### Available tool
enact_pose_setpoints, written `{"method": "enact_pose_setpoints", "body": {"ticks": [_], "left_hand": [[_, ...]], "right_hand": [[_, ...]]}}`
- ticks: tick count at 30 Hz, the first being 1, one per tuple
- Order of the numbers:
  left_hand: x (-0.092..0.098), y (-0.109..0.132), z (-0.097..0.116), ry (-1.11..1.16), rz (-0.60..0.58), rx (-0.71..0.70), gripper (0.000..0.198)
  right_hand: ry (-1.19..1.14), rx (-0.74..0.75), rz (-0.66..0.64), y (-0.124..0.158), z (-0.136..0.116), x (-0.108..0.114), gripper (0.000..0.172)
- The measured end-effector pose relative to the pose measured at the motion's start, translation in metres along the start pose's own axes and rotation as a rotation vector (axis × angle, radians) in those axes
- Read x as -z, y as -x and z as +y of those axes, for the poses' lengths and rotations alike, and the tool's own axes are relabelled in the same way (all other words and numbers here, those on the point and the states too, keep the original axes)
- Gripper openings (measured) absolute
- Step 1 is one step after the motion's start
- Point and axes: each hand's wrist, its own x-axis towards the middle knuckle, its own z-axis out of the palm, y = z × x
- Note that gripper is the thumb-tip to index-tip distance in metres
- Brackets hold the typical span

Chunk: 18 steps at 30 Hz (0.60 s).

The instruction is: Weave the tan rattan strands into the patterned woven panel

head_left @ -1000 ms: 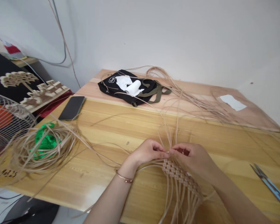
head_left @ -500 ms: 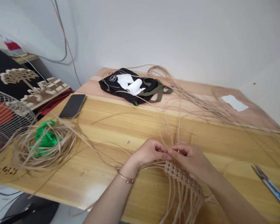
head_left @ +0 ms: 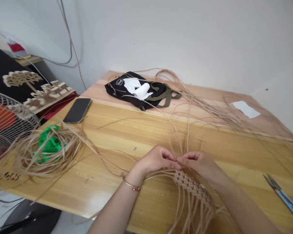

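A woven band of pale tan strips (head_left: 192, 187) slants down to the right below my hands, with many loose strip ends hanging from its lower edge. My left hand (head_left: 160, 160) pinches thin strips at the band's upper left end, thumb against fingers. Right beside it, my right hand (head_left: 197, 162) is closed in a pinch on strips at the same corner. The fingertips of both hands nearly touch. Several long strips (head_left: 179, 141) rise from between them toward the back of the table. The exact strip under each fingertip is partly hidden.
A coil of strips (head_left: 70, 148) with a green bundle (head_left: 50, 143) lies at left, near a phone (head_left: 77, 110). Behind are a black bag (head_left: 116, 89) with white paper (head_left: 143, 91) and more strips. Blue-handled snips (head_left: 283, 195) lie at right; a wire fan guard (head_left: 5, 130) stands at far left.
The view has shifted slightly. My right hand's fingertips have moved a little, and more of the woven band shows below them. Both hands keep their pinch at the same corner.
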Motion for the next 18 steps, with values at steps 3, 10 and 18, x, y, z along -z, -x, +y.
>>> {"method": "enact_pose_setpoints", "body": {"ticks": [3,10,18], "left_hand": [[0.004,0.0,-0.001,-0.013,-0.013,-0.001,0.039],[0.013,0.002,0.002,-0.055,-0.114,-0.015,0.027],[0.016,0.008,0.01,-0.038,-0.136,0.009,0.021]], "right_hand": [[-0.007,0.002,-0.064,0.0,-0.002,0.002,0.026],[-0.048,0.054,-0.236,0.003,0.004,0.006,0.03],[0.189,0.189,-0.181,0.003,0.01,0.01,0.032]]}}
